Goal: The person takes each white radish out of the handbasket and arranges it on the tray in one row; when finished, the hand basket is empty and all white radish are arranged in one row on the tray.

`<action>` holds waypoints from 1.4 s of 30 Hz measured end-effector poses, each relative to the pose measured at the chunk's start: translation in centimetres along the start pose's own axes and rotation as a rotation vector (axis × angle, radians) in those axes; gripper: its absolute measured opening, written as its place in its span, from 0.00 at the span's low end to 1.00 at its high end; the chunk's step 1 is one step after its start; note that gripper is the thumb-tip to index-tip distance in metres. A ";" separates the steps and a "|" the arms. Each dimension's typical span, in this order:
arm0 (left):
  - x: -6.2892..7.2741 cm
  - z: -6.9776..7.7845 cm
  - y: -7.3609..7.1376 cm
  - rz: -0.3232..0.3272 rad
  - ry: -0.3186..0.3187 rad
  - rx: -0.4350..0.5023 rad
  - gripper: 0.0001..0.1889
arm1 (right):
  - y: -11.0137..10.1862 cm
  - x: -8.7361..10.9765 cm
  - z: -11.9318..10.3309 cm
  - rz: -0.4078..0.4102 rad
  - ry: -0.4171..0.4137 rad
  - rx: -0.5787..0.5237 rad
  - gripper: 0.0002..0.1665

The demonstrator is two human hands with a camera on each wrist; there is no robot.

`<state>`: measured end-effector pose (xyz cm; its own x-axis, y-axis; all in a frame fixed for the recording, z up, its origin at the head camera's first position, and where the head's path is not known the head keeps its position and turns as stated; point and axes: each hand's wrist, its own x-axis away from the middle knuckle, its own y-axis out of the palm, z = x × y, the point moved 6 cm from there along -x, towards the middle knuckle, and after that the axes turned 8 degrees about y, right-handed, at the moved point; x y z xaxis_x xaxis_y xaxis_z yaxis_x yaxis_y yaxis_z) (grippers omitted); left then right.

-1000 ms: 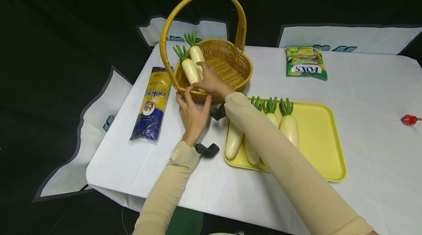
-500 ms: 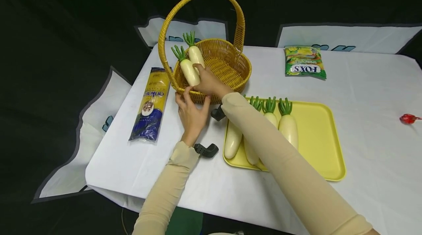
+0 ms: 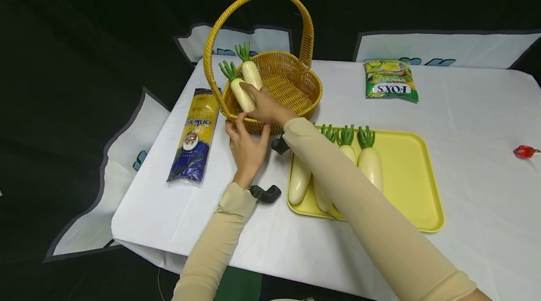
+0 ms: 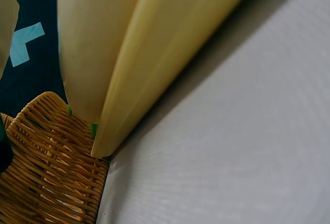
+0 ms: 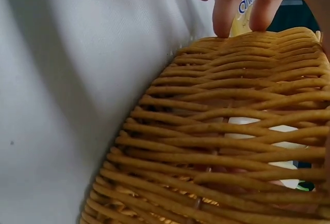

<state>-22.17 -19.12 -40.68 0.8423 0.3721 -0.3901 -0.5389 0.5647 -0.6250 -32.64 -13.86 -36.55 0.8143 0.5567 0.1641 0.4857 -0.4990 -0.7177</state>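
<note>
Two white radishes with green tops lean inside the yellow wicker basket (image 3: pixel 291 82) in the head view. My right hand (image 3: pixel 267 104) holds the nearer radish (image 3: pixel 242 96), its thumb across the side; its other fingers are largely hidden. Behind that one stands the second radish (image 3: pixel 251 74). My left hand (image 3: pixel 248 148) touches the basket's near outer wall and rim with spread, fairly straight fingers. In the right wrist view, the left fingers (image 5: pixel 229 7) rest against the woven wall (image 5: pixel 221 90). The left wrist view shows a radish (image 4: pixel 95 44) over the tray's edge (image 4: pixel 149 64), near the basket (image 4: pixel 51 157).
A yellow tray (image 3: pixel 407 174) with several white radishes (image 3: pixel 370 167) lies right of the basket, partly under the right sleeve. A pasta packet (image 3: pixel 194 136) is at left. A green Fox's bag (image 3: pixel 390 80) lies at the back, and a red-wrapped lollipop (image 3: pixel 525 152) at far right.
The nearer radish has settled slightly lower and left in the basket, my right hand moving with it. My left hand stays at the rim. The view shifts slightly.
</note>
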 end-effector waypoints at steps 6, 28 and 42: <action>0.0 0.0 0.1 -0.014 0.001 -0.004 0.33 | -0.1 0.0 0.3 0.019 -0.003 -0.042 0.50; -0.1 -0.1 0.2 -0.019 -0.029 -0.010 0.38 | -1.5 0.4 2.8 -0.038 0.161 -0.872 0.43; 0.0 0.0 0.0 0.012 -0.004 -0.015 0.39 | -3.1 2.8 3.6 -0.058 0.169 -1.394 0.41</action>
<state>-22.13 -19.11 -40.65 0.8354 0.3822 -0.3949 -0.5490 0.5489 -0.6303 -33.01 -8.36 -36.23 0.7621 0.5628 0.3201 0.3497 -0.7739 0.5281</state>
